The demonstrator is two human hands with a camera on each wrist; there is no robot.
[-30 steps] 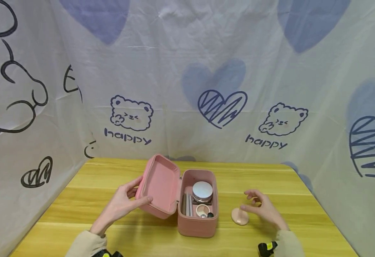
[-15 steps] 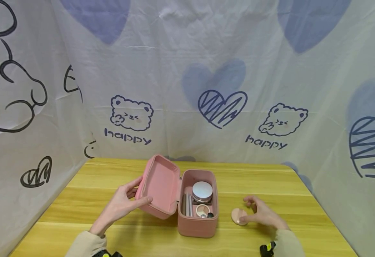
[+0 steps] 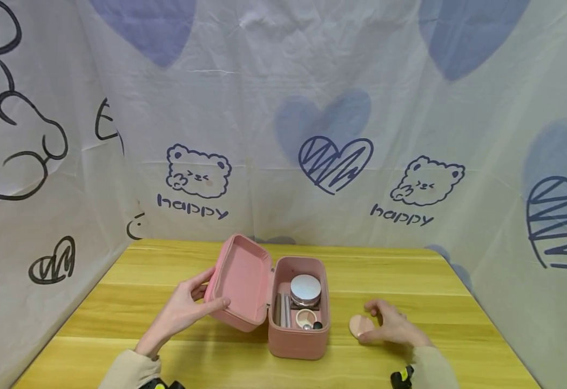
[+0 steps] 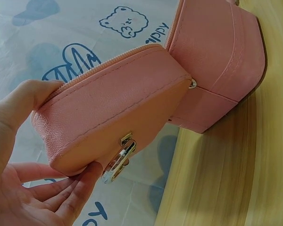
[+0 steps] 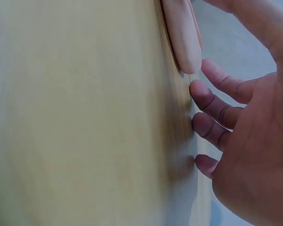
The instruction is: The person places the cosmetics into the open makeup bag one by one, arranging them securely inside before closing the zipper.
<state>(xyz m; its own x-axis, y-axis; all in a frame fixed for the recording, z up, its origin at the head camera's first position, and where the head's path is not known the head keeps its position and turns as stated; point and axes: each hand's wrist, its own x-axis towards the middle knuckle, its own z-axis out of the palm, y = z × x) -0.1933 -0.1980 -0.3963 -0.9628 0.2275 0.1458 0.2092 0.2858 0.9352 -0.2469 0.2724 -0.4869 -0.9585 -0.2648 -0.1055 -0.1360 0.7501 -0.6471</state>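
Note:
My left hand (image 3: 179,314) grips the raised lid (image 3: 245,281) of a pink cosmetic case (image 3: 297,343), thumb over the rim and fingers on the outer side. In the left wrist view the lid's zipper edge and a metal ring (image 4: 118,162) on its top show. My right hand (image 3: 395,325) is low over the table beside a round beige makeup puff (image 3: 359,326), the thumb tip at its near edge. In the right wrist view the puff (image 5: 183,37) lies flat, the fingers (image 5: 205,96) spread and slightly bent close to its edge.
Inside the case are a round silver-topped compact (image 3: 305,289), a small round palette (image 3: 306,317) and several slim tubes (image 3: 284,310) along the left wall. The wooden table (image 3: 181,373) ends at a printed cloth backdrop (image 3: 264,108).
My right hand has come down to the table beside the puff, its thumb now at the puff's near edge. My left hand and the lid have stayed in place.

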